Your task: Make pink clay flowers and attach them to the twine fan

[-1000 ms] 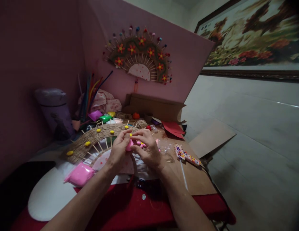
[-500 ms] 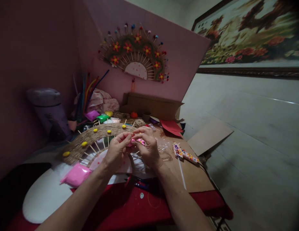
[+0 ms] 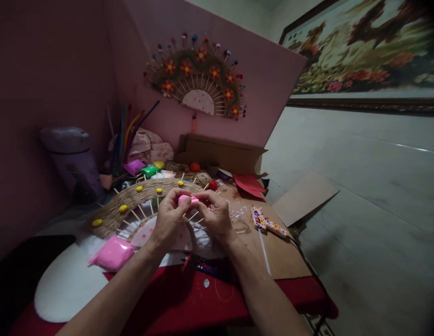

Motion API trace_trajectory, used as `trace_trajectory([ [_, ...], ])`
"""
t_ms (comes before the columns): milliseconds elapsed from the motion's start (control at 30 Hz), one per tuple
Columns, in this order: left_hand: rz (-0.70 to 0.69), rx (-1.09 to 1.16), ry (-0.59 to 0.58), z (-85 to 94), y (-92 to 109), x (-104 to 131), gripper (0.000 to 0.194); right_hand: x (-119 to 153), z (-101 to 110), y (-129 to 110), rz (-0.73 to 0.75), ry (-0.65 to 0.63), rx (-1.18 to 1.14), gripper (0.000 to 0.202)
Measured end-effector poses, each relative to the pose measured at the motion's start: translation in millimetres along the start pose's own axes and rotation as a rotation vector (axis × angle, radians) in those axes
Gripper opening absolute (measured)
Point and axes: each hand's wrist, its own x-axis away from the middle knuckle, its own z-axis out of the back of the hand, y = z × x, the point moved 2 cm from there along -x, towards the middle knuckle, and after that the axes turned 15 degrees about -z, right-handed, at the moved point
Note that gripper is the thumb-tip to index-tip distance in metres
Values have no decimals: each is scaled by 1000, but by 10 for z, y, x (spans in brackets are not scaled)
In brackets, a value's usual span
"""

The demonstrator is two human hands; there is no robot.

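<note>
A soft pink lump of modelling clay [image 3: 183, 199] is pinched between the fingertips of my left hand [image 3: 167, 218] and my right hand [image 3: 217, 217]. Both hands are closed around it, thumbs toward me. Below and behind them lies a fan-shaped piece [image 3: 113, 223] of woven twine on thin sticks, with several yellow clay dots [image 3: 123, 208] along its band and a dotted pale half-circle at its centre. My fingers cover the fan's right part. Left of my left forearm rests a shiny pink clay packet [image 3: 113, 253].
A flower-patterned glue gun [image 3: 269, 224] lies on brown cardboard [image 3: 286, 259] at right. Dark-handled scissors [image 3: 206, 266] lie near the front. Behind are a green packet [image 3: 150, 171], red paper [image 3: 248, 184] and a purple container [image 3: 75, 163]. A finished fan [image 3: 203, 74] hangs on the board.
My fingers have shifted on the pink clay, and more of it shows by the left fingertips. The pink flower shape seen by my right fingers is now mostly hidden. A red ball shows behind.
</note>
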Motion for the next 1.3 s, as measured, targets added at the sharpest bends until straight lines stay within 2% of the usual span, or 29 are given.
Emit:
trace_trajectory([
  [100,5,-2,7,-9,4,6,24,13,4,-16,20,7,18,14],
  [300,47,23,6,-31,34,-3,29,16,21,-43,158,31,161,14],
  [500,180,100,66,-60,59,8,34,16,14,-25,253,42,207,13],
  [633,131,102,81,-40,59,-13,31,15,7,-9,213,9,151,13],
  [800,64,22,33,-2,21,-23,29,18,4,-25,205,11,151,8],
  [967,90,-55,-27,23,-9,-21,28,6,9,-14,187,11,132,10],
  [1133,68,-120,16,36,-13,-40,25,-19,20,2,199,-48,139,8],
  [1300,175,-11,60,0,23,-38,27,-19,36,-8,191,-64,154,6],
])
